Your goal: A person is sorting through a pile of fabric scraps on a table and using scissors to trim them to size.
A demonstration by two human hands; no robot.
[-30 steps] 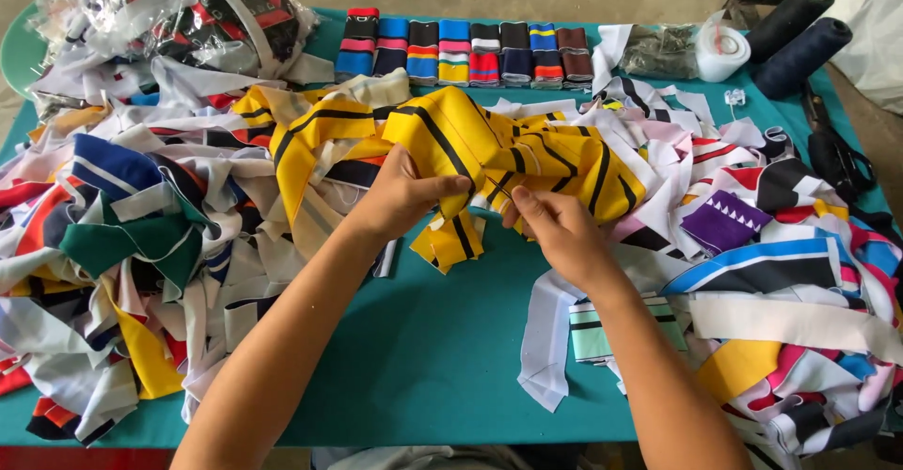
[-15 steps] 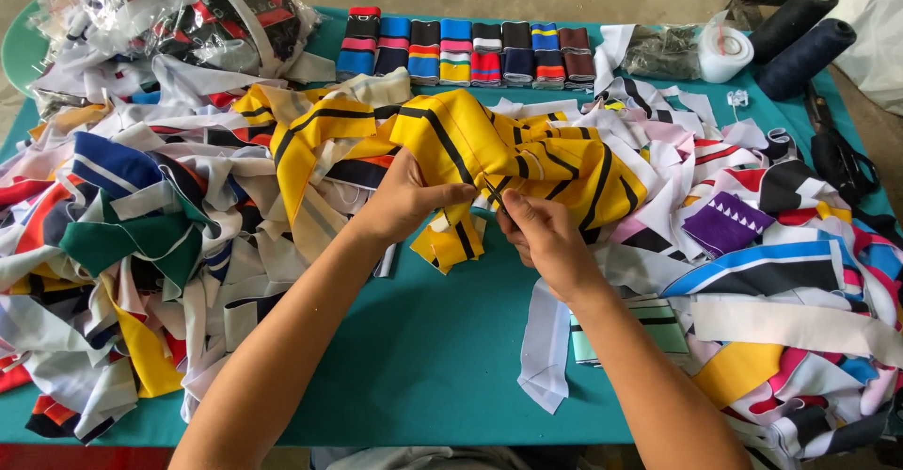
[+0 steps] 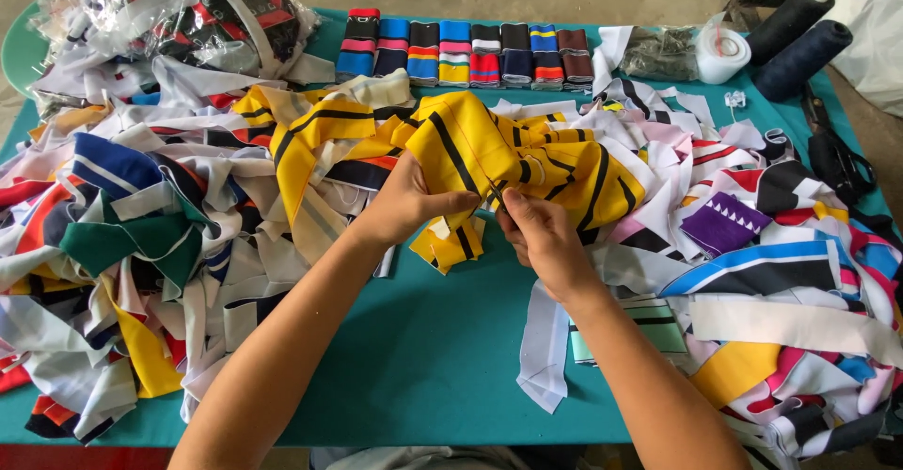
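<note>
We see yellow cloth (image 3: 470, 145) with black stripes, bunched, centre frame on the teal table (image 3: 423, 357) | left hand (image 3: 409, 202) pinches its lower edge | right hand (image 3: 536, 235) grips it just beside | scraps (image 3: 141, 244) all around

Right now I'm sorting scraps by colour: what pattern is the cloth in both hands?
Yellow cloth with black stripes, clearest in the head view.

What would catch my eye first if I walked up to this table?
Most likely the yellow fabric with black stripes at the centre, pinched between the left hand and right hand. Around it, heaps of multicoloured fabric strips cover both sides of the teal table, with a neat row of folded colour bands at the far edge.
</note>
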